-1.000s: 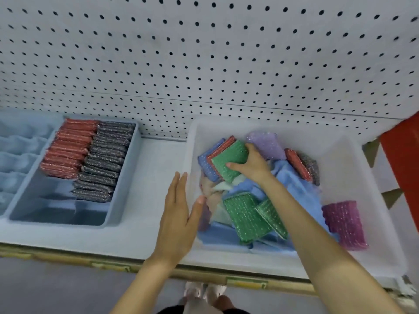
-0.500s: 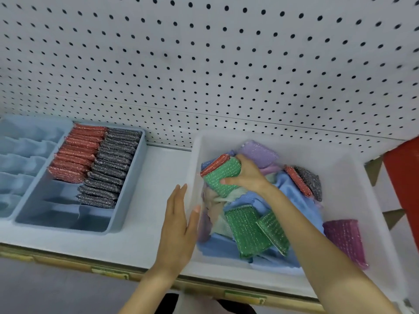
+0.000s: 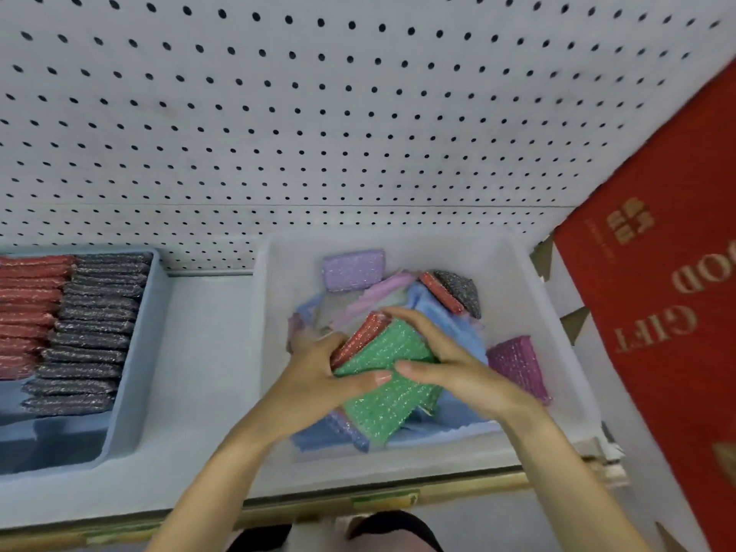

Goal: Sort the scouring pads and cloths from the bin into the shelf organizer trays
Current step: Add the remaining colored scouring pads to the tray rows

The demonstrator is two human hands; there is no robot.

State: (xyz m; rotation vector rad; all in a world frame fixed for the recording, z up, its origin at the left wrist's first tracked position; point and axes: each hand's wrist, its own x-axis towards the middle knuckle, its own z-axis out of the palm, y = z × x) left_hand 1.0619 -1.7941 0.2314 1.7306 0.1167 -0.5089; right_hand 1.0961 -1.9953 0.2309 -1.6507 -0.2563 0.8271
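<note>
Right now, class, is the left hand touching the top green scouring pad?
Touching. The head view shows the thumb of the left hand lying on the top green scouring pad, no gap.

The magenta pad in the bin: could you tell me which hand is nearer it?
Right. The right hand sits beside the magenta pad; the left hand is farther left.

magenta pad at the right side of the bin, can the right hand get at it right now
Probably, once freed. The magenta pad lies uncovered beside the right hand, nothing between them, but that hand and the left hand both grip the green pad, so it would have to let go first.
</note>
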